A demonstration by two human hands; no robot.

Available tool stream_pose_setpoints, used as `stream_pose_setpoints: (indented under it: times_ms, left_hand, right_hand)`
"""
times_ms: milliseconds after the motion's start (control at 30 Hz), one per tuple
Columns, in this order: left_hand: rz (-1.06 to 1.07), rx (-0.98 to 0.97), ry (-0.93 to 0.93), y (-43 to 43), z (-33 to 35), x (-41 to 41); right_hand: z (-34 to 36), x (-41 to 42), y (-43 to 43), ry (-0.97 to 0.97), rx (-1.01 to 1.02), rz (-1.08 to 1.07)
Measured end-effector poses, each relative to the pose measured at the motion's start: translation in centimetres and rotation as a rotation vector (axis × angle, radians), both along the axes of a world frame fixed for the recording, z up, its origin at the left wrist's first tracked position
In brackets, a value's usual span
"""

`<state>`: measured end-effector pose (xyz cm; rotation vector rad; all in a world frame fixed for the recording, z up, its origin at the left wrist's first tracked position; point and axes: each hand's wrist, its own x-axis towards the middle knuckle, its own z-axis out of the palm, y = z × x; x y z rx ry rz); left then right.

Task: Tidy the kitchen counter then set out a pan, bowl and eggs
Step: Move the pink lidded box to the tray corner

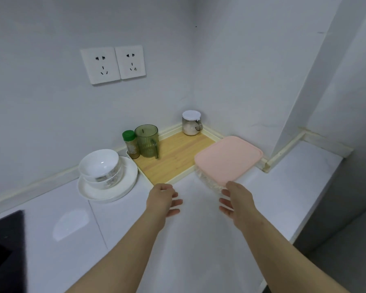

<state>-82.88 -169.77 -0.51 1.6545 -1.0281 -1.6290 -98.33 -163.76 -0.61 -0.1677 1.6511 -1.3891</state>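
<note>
Our left hand (163,200) and right hand (237,203): both empty, fingers relaxed, over the counter (199,246). Bowls (99,166): stacked on a plate (124,190) by the wall. Risk: pink-lidded box (228,158) straddles the tray (173,159) edge; we could tip it.

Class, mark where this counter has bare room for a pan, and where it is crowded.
Bare: the counter between the hob and the plate of bowls, and the stretch right of the pink-lidded box. The middle of the tray is bare too. Crowded: its back edge, with spice bottle, jug and jar.
</note>
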Motion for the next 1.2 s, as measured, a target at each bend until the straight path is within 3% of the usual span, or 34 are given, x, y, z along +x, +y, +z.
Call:
stream_pose_setpoints:
  times_ms: [400, 867, 1200]
  left_hand:
    - [0.059, -0.124, 0.071, 7.9, 2.0, 9.8]
    - [0.523, -0.183, 0.116, 28.4, 2.3, 20.8]
    - [0.948, -0.246, 0.067, 43.2, 4.0, 36.6]
  right_hand:
    - [2.5, 10.5, 5.9, -0.009, -0.074, 0.264]
    - [3.0, 22.4, 19.5, -0.041, -0.093, 0.746]
    - [4.0, 41.5, 29.7, 0.012, -0.076, 1.189]
